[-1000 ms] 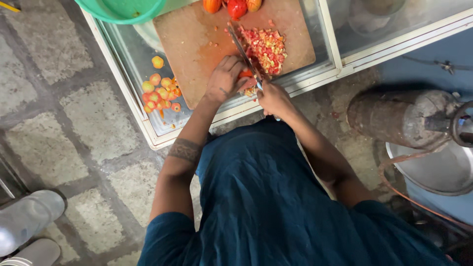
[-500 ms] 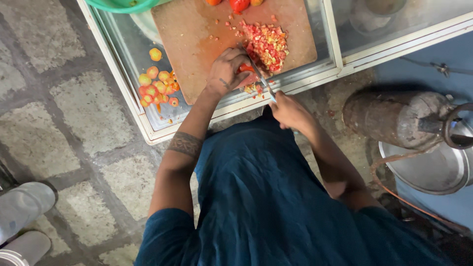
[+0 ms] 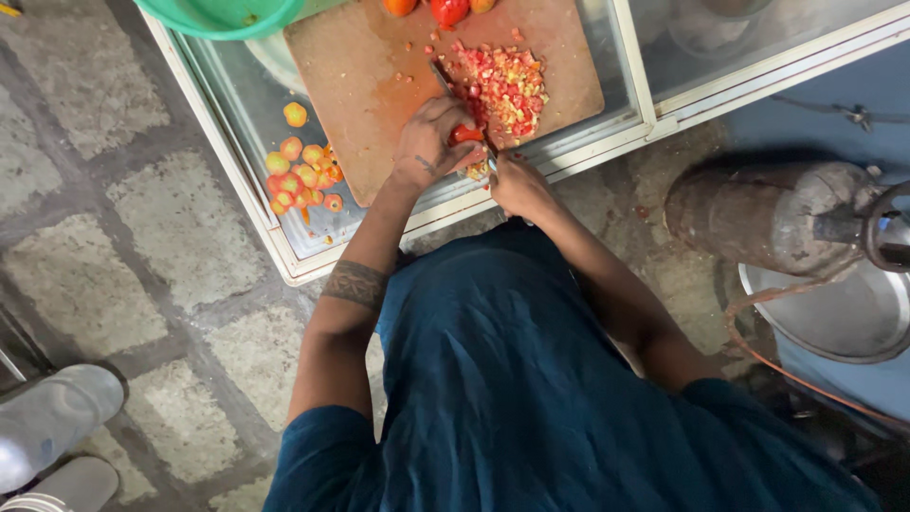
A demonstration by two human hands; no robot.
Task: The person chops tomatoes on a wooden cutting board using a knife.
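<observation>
Left hand [image 3: 431,142] curled down on a red tomato piece [image 3: 464,135], pinning it to the brown cutting board [image 3: 360,85]. Right hand [image 3: 517,185] closed round the handle of a knife [image 3: 455,90]; the blade runs up across the board just beside the left fingertips. Pile of chopped tomato [image 3: 507,85] lies right of the blade. Whole tomatoes [image 3: 445,9] at the board's far edge; cut halves [image 3: 303,175] lie under the glass of the counter [image 3: 607,142]. Green bowl [image 3: 227,14] upper left.

Risk, judged: blade close to the holding fingers, and wet tomato could slip and bring the edge onto them. Pile sits near the board's edge; a sweep may spill bits.
</observation>
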